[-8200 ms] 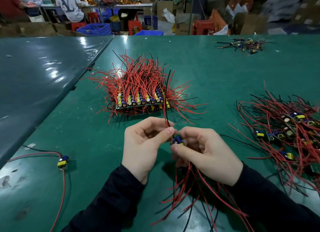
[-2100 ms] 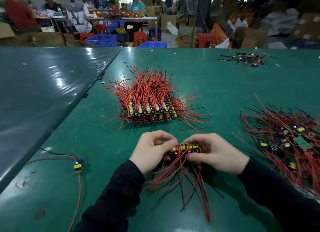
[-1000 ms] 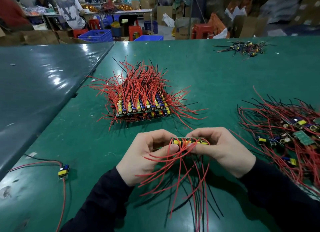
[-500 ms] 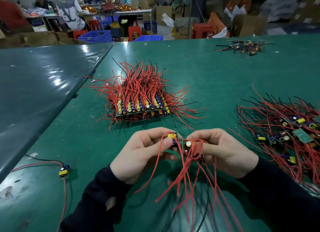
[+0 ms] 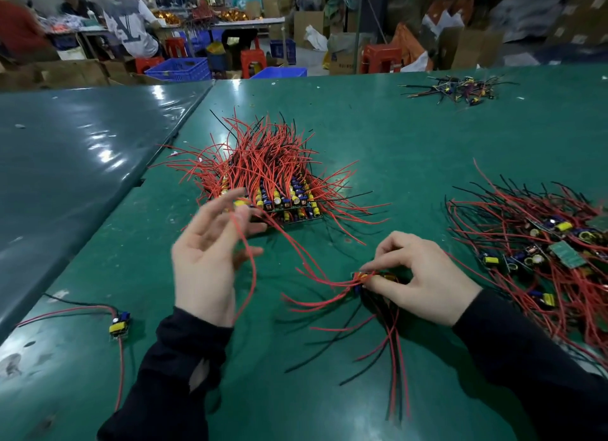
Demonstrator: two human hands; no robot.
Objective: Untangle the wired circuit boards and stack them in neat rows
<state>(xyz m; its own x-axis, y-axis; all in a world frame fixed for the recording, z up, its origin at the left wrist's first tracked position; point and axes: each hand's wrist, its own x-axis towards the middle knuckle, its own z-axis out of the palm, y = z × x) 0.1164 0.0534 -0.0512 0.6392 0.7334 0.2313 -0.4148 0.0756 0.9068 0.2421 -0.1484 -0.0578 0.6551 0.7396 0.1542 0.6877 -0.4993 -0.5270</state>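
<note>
A neat stack of wired circuit boards (image 5: 286, 207) sits mid-table, its red and black wires fanning up and back. My left hand (image 5: 204, 266) is raised at the stack's near left corner. It pinches a single board (image 5: 241, 203) with a yellow part, and that board's red wire trails down past my palm; the view of it is blurred. My right hand (image 5: 424, 282) presses a small bundle of boards (image 5: 362, 278) onto the green table, fingers curled round it, wires spreading toward me. A tangled pile of boards (image 5: 543, 243) lies at the right.
One lone board (image 5: 119, 324) with red and black wires lies at the near left. A small heap of wired parts (image 5: 460, 90) sits far right. A darker table (image 5: 65, 164) adjoins on the left. People, stools and crates are beyond the far edge.
My hands have parted. The left has carried one board up and left to the stack, while the right has lowered the remaining bundle to the table.
</note>
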